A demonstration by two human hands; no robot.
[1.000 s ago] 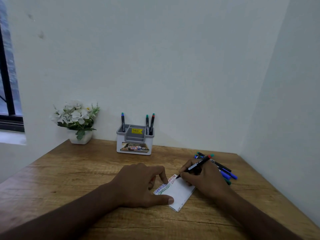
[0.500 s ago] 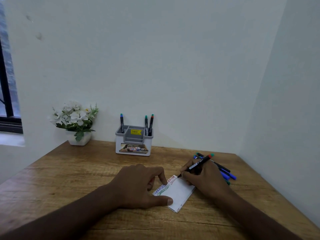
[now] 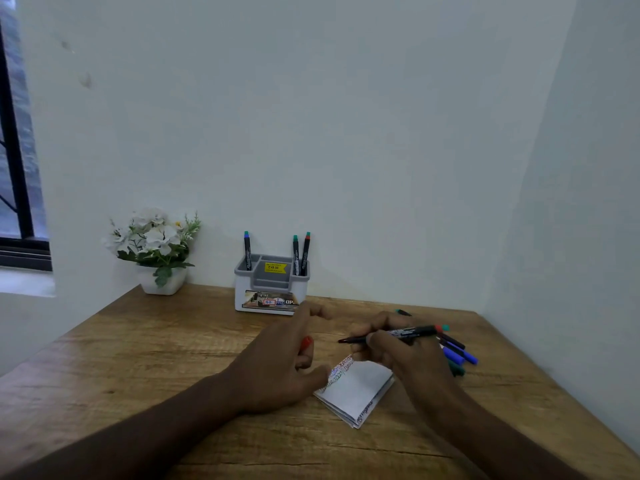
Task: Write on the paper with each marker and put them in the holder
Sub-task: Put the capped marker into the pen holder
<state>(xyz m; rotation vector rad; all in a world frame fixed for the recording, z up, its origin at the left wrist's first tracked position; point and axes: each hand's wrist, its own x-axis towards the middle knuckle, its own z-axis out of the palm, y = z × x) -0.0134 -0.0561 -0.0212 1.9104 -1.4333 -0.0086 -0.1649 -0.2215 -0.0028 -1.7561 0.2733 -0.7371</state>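
Since my right hand (image 3: pixel 398 348) has lifted the pinched red marker (image 3: pixel 391 334) off the paper (image 3: pixel 360 389) at lower centre, writing looks finished; my left hand (image 3: pixel 277 368) grips its cap (image 3: pixel 306 342), then the holder (image 3: pixel 270 289), upper centre.

I am seeing the white-and-grey plastic holder (image 3: pixel 271 289) sitting mid-frame at the back of the brown wooden table (image 3: pixel 138 344), three markers standing in it. The white potted flowers (image 3: pixel 154 249) are sitting to its left. The folded white paper (image 3: pixel 358 386) is lying lower centre, between my left hand (image 3: pixel 277 368) and right hand (image 3: pixel 398 348). The loose pile of markers (image 3: pixel 457 351) is lying just right of the right hand.
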